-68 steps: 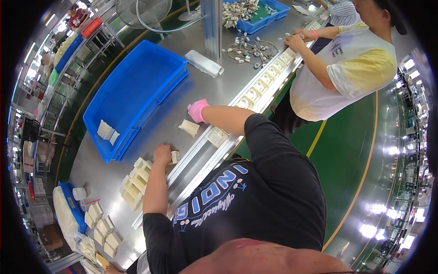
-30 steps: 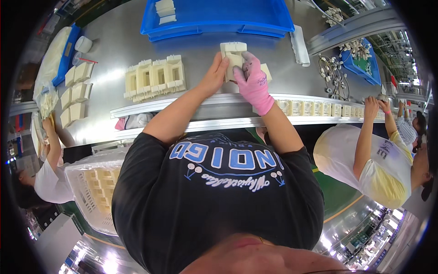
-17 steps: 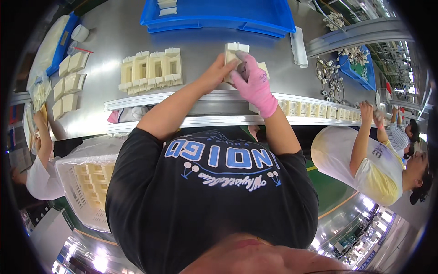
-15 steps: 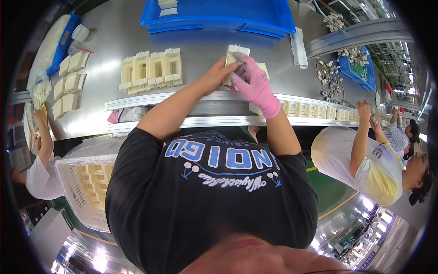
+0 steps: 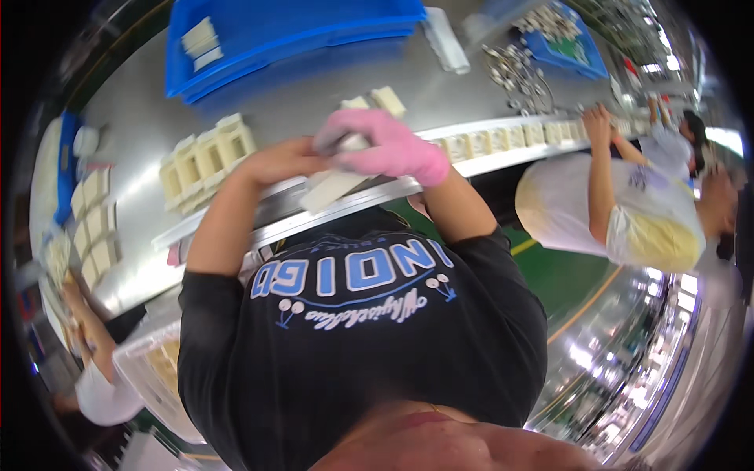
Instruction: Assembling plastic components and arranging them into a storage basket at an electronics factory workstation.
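Note:
My right hand (image 5: 385,145), in a pink glove with greyish fingertips, curls around a cream plastic piece (image 5: 336,188). The piece tilts over the near metal rail, its flat lower end sticking out below the glove. My bare left hand (image 5: 284,161) meets the glove from the left. Motion blur and the glove hide its fingertips, so its grip on the piece is unclear. Just beyond the glove lie small cream pieces (image 5: 388,101) on the bench. Left of my left hand stands a joined row of cream frame-like housings (image 5: 206,163) with rectangular openings.
A large blue tray (image 5: 306,67) sits at the back, with cream strips in its corner. Stacked cream plates (image 5: 93,212) lie at left. Along the rail at right runs a line of cream sockets (image 5: 495,141). Cables (image 5: 518,74) lie behind it. Co-workers sit on both sides.
The view has turned, shifting the bench in the picture. My hands have drawn nearer my body over the rail, and the cream piece has gone from upright to slanting.

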### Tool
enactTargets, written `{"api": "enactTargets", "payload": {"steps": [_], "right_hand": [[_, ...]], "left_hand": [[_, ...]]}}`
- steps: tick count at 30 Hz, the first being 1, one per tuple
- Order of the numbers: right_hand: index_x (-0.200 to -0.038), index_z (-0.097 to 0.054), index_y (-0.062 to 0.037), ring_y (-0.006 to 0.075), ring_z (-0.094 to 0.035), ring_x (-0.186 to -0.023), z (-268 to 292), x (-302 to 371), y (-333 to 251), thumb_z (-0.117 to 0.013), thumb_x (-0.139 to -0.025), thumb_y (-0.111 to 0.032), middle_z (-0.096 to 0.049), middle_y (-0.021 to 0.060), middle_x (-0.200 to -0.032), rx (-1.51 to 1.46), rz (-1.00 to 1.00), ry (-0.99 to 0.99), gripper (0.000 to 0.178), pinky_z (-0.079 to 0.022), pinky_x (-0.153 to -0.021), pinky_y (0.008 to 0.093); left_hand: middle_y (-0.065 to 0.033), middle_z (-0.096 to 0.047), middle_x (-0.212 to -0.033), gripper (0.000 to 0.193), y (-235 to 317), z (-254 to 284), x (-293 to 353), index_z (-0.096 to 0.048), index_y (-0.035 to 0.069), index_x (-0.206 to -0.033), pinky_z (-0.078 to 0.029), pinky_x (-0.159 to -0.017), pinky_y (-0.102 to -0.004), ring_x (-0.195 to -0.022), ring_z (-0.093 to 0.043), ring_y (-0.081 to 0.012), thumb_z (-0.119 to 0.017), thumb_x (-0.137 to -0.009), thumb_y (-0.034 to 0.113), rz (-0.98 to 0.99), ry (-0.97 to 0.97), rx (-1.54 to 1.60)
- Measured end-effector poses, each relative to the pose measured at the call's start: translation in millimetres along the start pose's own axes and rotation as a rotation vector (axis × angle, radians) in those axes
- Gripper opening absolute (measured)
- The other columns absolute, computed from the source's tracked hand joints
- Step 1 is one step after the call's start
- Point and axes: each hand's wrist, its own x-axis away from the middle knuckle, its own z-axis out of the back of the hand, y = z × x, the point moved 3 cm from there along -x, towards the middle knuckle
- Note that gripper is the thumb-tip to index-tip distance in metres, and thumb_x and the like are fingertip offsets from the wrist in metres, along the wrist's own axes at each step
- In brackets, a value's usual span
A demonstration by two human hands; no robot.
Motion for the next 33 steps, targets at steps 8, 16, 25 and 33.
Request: {"api": "enactTargets", "payload": {"steps": [8, 16, 25, 33], "right_hand": [[-0.092, -0.052, -0.0093, 0.0279, -0.05, -0.09, -31.9, 32.2, 44.3, -0.059, -0.066, -0.022, -0.052, 0.0121, -0.088, 1.034, -0.386, -0.104, 0.03, -0.035, -0.08, 0.0403], [-0.096, -0.051, -0.0077, 0.0287, -0.051, -0.094, 37.7, 51.8, 72.3, -0.055, -0.071, -0.024, -0.054, 0.0146, -0.096, 0.73, -0.525, -0.007, 0.03, -0.038, -0.081, 0.0386], [-0.096, -0.047, -0.0011, 0.0325, -0.056, -0.09, 48.2, 7.7, 192.6, -0.053, -0.069, -0.028, -0.058, 0.0186, -0.094, 0.992, -0.765, -0.173, 0.038, -0.045, -0.076, 0.0368], [-0.104, -0.043, -0.0028, 0.033, -0.057, -0.089, 35.5, 6.8, 190.4, -0.062, -0.065, -0.018, -0.06, 0.0167, -0.092, 1.018, -0.907, -0.172, 0.045, -0.045, -0.074, 0.0395]], "left_hand": [[-0.0072, -0.042, -0.126, 0.044, -39.5, 106.4, 46.5, -0.052, 0.017, -0.112, -0.026, -0.098, -0.0408, -0.122, -0.032, -0.0249, -0.051, -0.071, 0.002, 0.178, 0.608, -1.135], [-0.0062, -0.042, -0.127, 0.023, -50.6, 99.3, 43.6, -0.066, 0.016, -0.083, -0.009, -0.104, -0.0465, -0.128, -0.02, -0.0197, -0.055, -0.067, 0.004, 0.353, 0.33, -1.216], [-0.0107, -0.058, -0.076, 0.008, -1.8, 76.4, 30.0, -0.047, 0.005, -0.083, -0.041, -0.06, -0.0377, -0.071, -0.055, -0.0277, -0.05, -0.078, 0.012, -0.024, 0.784, -1.165], [-0.0007, -0.049, -0.068, 0.021, -25.9, 57.2, -17.0, -0.053, 0.005, -0.09, -0.038, -0.057, -0.0236, -0.067, -0.051, -0.013, -0.046, -0.084, 0.024, -0.253, 1.057, 0.424]]}}
